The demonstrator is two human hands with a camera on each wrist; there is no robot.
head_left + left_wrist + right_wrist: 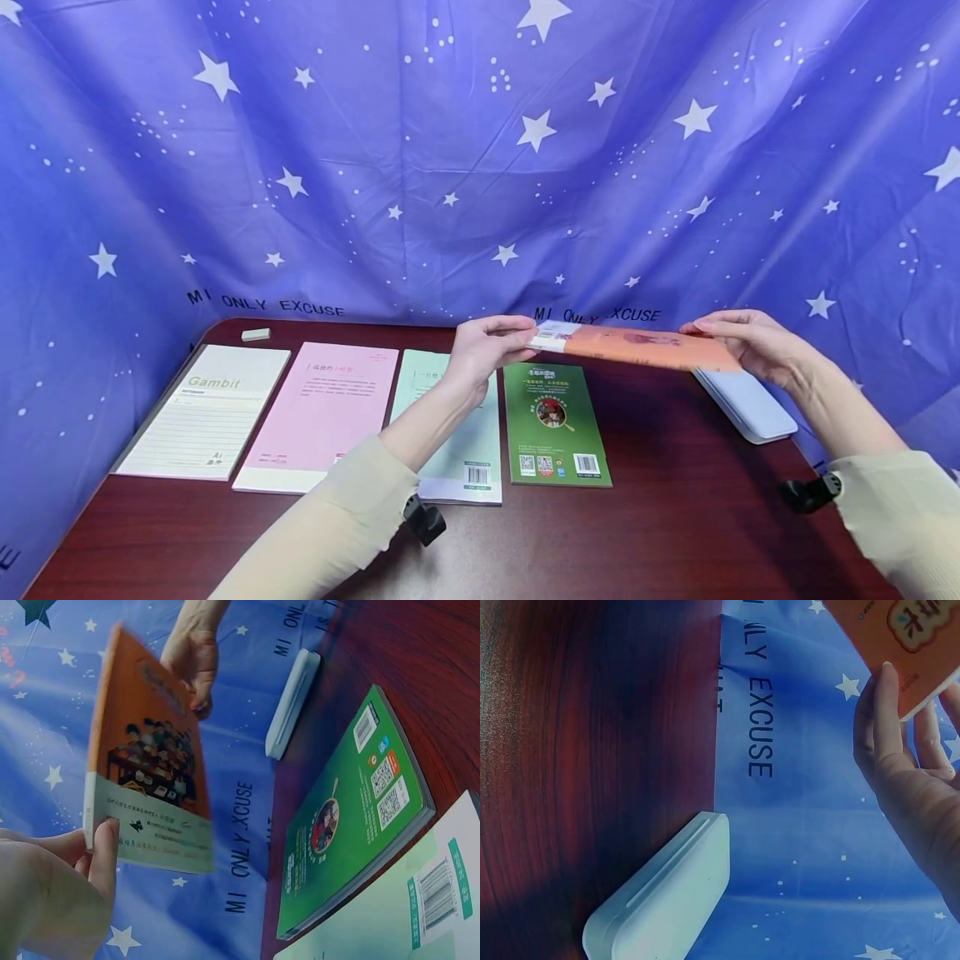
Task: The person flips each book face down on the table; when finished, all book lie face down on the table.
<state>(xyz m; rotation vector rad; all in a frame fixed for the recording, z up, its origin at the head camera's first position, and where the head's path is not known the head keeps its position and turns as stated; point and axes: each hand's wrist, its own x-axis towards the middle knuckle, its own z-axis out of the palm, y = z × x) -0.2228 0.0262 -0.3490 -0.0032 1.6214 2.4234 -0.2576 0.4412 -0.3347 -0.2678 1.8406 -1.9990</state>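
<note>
We see both hands holding one thin orange paperback book (637,346) in the air above the dark red wooden table (675,517), lying nearly flat, just above and behind the green paperback book (555,425). The left hand (487,350) pinches the book's pale end strip, thumb on one face and fingers on the other, clear in the left wrist view. The right hand (750,342) grips the opposite end, fingers curled along the edge with the thumb against the cover. The orange book touches nothing on the table.

Taking the green book as landmark: it lies flat, back cover up, barcode and QR codes showing. Just left of it we see a mint-green thin book (457,433), partly hidden by the left forearm. Left again lies a pink thin book (322,417), then a white lined notebook marked Gambit (206,412) at the row's far left. Behind that notebook, near the table's back edge, sits a small white eraser-like block (255,334). Right of the green book, well apart, a pale blue-white flat rounded case (746,404) lies at the table's right edge, under the right hand. A blue star-print cloth backdrop (480,167) hangs behind and around the table. Both sleeves are cream-coloured.
</note>
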